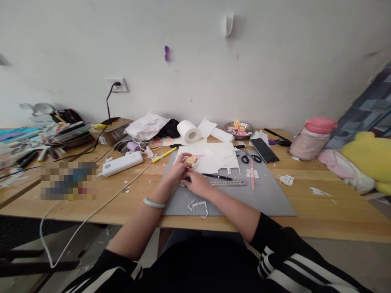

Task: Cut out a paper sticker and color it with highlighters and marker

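Both hands rest together on the grey cutting mat [269, 199]. My left hand [178, 170], with a pale bangle on its wrist, pinches a small orange and pink sticker [191, 159] at the edge of the white paper sheets [215, 158]. My right hand [197, 184] lies curled on the mat just below it, fingers closed over something I cannot make out. A black pen [217, 176] and a metal ruler [229, 183] lie right beside the right hand.
Scissors [251, 158], a pink knife [252, 175], a phone [264, 150], a sticker-filled metal dish [238, 128], a tissue roll [188, 131], a yellow marker [164, 155] and a white power strip [121, 163] surround the mat. A pink bottle [311, 138] stands right. Clutter fills the left end.
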The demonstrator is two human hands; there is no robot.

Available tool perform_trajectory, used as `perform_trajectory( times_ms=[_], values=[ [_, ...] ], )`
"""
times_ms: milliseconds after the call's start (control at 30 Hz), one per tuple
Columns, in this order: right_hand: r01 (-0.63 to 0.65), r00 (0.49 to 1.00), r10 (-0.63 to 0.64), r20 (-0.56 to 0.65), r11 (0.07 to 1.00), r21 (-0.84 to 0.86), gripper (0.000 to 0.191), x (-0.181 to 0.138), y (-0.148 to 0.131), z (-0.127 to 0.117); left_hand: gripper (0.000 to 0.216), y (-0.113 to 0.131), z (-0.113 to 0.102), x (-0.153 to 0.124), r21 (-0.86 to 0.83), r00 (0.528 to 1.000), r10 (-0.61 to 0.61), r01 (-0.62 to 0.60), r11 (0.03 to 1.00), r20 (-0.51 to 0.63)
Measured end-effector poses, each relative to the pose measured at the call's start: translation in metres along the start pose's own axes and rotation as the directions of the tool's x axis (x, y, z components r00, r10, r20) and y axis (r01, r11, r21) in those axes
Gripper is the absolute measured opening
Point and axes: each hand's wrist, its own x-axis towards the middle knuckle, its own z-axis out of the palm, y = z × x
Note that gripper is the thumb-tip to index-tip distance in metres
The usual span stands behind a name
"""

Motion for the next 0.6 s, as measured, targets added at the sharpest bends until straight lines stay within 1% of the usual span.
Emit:
perform_trajectory(
  times_ms=[133, 333, 600],
  values=[
    [-0.004, 1.0, 0.004, 0.001, 1.0, -0.016, 0.025, 0.001, -0.002, 0.0, 0.023, 0.0, -0.001, -0.001, 0.017, 0.999, -0.047, 0.047, 0.999, 0.028],
    [-0.006, 1.0, 0.009, 0.029, 0.996, -0.083, 0.022, 0.0, -0.011, -0.002, 0.022, -0.004, -0.001, 0.003, 0.033, 0.999, -0.051, 0.05, 0.998, 0.016],
    [-0.003, 1.0, 0.005, 0.01, 0.994, -0.11, 0.025, -0.001, -0.01, 0.001, 0.025, -0.002, -0.001, 0.002, 0.029, 0.997, -0.08, 0.08, 0.996, 0.007]
  ],
)
